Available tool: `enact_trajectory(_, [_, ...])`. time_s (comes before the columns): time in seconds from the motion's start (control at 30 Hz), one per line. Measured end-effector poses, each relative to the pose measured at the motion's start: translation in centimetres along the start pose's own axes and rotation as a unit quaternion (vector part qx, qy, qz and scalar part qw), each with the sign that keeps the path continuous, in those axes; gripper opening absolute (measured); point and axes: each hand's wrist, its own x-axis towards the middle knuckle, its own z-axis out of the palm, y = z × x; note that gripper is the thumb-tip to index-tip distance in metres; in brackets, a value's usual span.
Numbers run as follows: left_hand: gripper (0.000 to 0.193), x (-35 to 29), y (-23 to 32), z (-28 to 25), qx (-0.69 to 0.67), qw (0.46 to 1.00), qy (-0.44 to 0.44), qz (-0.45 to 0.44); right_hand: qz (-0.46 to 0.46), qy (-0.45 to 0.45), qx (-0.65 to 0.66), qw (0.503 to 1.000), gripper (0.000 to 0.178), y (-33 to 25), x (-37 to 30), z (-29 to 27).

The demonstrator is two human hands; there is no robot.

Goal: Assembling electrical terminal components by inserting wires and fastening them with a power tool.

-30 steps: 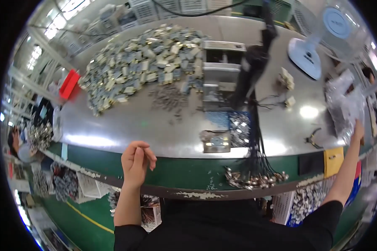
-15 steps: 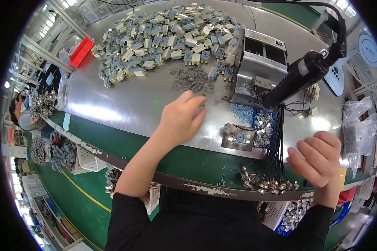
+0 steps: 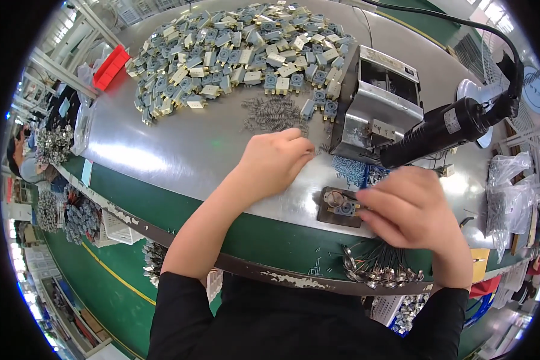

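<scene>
My left hand [image 3: 277,159] is closed in a pinch above the metal table, just below a loose heap of small coil springs [image 3: 273,114]. Whatever its fingertips hold is too small to make out. My right hand [image 3: 411,207], slightly blurred, reaches over the small metal fixture block [image 3: 337,217] with thumb and fingers pinched at its right edge. What it grips is hidden. Seated in the block is a grey square part [image 3: 346,208] beside a round metal piece [image 3: 334,198]. The right hand partly covers a blue tray of small metal parts [image 3: 375,174].
A large heap of grey and cream switch-like parts [image 3: 240,57] covers the far table. A black electric screwdriver [image 3: 435,132] leans beside a metal machine [image 3: 381,99]. Blue screws [image 3: 349,170] lie before it; wired metal discs [image 3: 381,275] rest at the near edge.
My right hand has moved left from the table's right side to the fixture block. The left hand has shifted slightly right and its fingers have closed together.
</scene>
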Motion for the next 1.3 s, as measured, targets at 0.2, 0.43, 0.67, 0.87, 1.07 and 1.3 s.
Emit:
enact_trajectory(0.2, [0.017,-2.4,2.2,-2.3,-0.405,0.914,0.032,-0.027,0.161,0.035,0.088,0.982,0.034,0.4,1.7,3.6])
enact_trajectory(0.43, [0.017,-3.2,4.8,-2.0,-0.59,0.807,0.023,-0.008,0.121,0.102,0.191,0.969,0.043,0.0,1.7,4.4])
enact_trajectory(0.67, [0.033,-4.4,5.8,-2.3,-0.781,0.62,-0.028,-0.069,0.202,0.108,0.255,0.939,0.015,-1.3,1.0,2.2])
enact_trajectory(0.87, [0.03,-5.0,7.7,-2.3,-0.739,0.66,0.046,-0.13,0.158,0.107,0.299,0.935,0.018,-1.1,-1.0,1.7])
enact_trajectory(1.07, [0.025,-5.5,7.1,-0.1,-0.774,0.629,0.039,-0.062,0.156,0.074,0.247,0.953,0.027,-2.3,-1.6,1.0])
enact_trajectory(1.3, [0.024,-5.7,9.9,-0.5,-0.716,0.695,0.044,-0.058,0.047,0.134,0.154,0.978,0.032,-2.7,-2.3,2.1])
